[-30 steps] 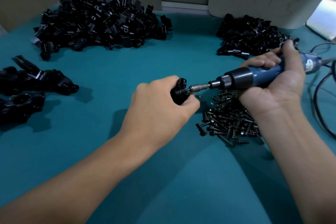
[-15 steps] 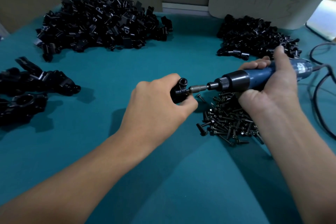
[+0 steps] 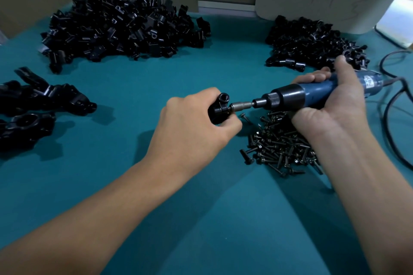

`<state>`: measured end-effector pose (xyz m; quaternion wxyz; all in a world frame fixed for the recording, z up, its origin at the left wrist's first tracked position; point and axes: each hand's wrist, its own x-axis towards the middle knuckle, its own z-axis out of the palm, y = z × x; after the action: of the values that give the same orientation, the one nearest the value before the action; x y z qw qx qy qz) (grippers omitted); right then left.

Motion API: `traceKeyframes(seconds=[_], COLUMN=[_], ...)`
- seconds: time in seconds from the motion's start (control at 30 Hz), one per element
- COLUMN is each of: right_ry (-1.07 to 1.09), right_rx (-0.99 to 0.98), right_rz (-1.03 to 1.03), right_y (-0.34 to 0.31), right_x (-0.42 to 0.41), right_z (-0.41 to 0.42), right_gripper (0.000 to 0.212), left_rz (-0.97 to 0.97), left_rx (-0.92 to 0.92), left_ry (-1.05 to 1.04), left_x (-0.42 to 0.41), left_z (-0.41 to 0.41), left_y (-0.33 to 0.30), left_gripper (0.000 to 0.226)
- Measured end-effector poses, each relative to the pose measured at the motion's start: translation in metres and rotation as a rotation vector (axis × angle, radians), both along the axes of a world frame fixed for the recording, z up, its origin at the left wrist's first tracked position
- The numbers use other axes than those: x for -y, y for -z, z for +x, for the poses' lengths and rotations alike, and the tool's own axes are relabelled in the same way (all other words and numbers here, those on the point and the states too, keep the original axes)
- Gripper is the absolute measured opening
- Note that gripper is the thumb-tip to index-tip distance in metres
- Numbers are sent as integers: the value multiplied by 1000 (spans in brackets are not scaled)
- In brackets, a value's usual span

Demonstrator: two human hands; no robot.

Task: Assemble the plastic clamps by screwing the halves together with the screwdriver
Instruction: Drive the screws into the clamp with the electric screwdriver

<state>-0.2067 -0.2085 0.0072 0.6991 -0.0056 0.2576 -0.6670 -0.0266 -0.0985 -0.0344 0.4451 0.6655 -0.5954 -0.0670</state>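
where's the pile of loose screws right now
In the head view the pile of screws lies right of centre on the teal table, just under the right hand holding the screwdriver.

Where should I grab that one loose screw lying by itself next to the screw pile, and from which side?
Probably pinch the lone screw by its thin shank from above. It lies flat on the teal mat, apart from the screw pile, so bare mat on both sides leaves room for fingertips. The screwdriver hovers just above, so come in from the near side.
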Motion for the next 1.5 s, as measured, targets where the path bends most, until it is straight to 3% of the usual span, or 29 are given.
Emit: traceKeyframes(seconds=[0.83,1.1,1.5], right_ry=[7,-9,-54], right_rx=[-7,0,39], right_rz=[-21,-138,-290], right_y=[1,-1,-9], right_x=[0,-3,-8], right_z=[0,-1,-1], right_gripper=[26,27,34], left_rz=[23,62,181], left_rx=[15,32,-123], left_ry=[-7,-16,69], left_x=[1,0,-3], left_z=[-1,0,-2], left_y=[0,-2,-8], left_gripper=[35,35,41])
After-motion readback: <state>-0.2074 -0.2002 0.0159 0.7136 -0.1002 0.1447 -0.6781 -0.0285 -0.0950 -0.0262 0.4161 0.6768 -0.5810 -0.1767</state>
